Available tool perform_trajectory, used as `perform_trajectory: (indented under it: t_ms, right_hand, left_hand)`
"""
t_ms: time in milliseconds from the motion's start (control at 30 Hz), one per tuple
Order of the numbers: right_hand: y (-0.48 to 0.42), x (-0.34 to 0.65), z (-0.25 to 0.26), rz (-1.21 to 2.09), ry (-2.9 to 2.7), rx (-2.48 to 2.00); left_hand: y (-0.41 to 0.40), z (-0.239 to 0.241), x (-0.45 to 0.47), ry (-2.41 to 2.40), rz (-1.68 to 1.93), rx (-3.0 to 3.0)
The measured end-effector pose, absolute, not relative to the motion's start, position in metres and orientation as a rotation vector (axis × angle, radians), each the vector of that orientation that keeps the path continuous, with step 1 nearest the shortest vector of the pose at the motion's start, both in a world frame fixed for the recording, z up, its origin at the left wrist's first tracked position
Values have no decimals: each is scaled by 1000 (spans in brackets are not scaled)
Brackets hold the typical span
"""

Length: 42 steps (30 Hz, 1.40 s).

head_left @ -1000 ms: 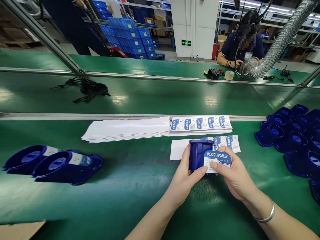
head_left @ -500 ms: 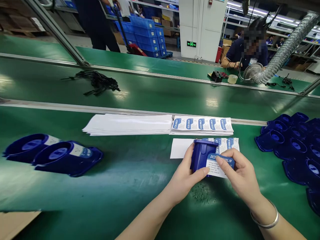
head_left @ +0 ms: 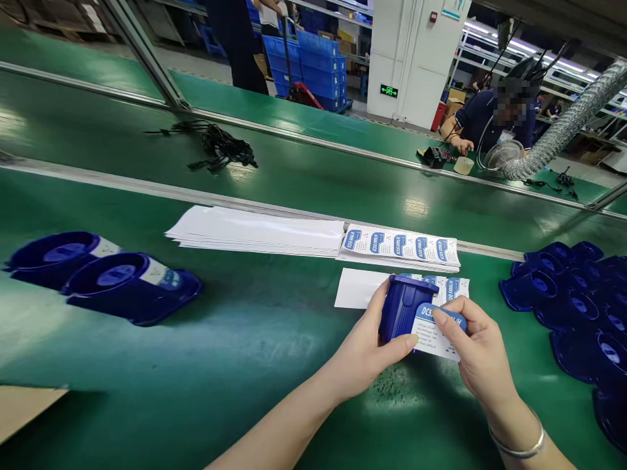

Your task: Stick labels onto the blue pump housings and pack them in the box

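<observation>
My left hand (head_left: 377,346) is closed around a dark blue plastic housing (head_left: 402,307), held up over the green bench, its thumb at the left edge of a label. Between the thumb and fingers of my right hand (head_left: 473,346) is that blue-and-white printed label (head_left: 434,333). The label's left part lies against the housing; its right part stands off to the side. Just behind the hands lies a label sheet (head_left: 360,287) with several blue-and-white labels, partly hidden by the housing.
Stacked label sheets (head_left: 399,247) and white sheets (head_left: 259,228) lie along the bench's back rail. Two labelled blue housings (head_left: 122,287) stand left; several more (head_left: 573,294) crowd the right. Black cables (head_left: 215,143) lie beyond the rail. A co-worker (head_left: 509,111) sits across, beside a silver duct (head_left: 568,124).
The view has tilted and shifted slightly. Both hands keep their grip on the housing and the label, whose printed face shows a little more. The co-worker's hand has moved toward the parts on the bench.
</observation>
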State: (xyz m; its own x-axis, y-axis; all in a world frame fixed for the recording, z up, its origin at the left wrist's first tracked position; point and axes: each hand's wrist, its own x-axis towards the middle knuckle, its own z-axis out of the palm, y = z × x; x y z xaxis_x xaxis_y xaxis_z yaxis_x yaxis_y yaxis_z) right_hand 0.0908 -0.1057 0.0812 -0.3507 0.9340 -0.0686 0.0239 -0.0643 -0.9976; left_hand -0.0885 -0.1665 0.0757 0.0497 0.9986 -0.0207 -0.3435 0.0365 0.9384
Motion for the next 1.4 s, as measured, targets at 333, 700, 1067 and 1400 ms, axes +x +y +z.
perform_trajectory:
  t_ms: [333, 700, 1067, 1400]
  right_hand:
    - [-103, 92, 75, 1489, -1479, -1087]
    - [-102, 91, 75, 1467, -1518, -1104]
    - [-112, 92, 88, 948, -1786, -1015]
    - [-119, 92, 96, 597, -1961, -848]
  left_hand:
    - [-164, 74, -91, 875, 1268, 975]
    - [-166, 77, -88, 878, 1276, 893]
    - [-165, 74, -91, 954, 1249, 983]
    - [-166, 72, -91, 988, 1218, 1051]
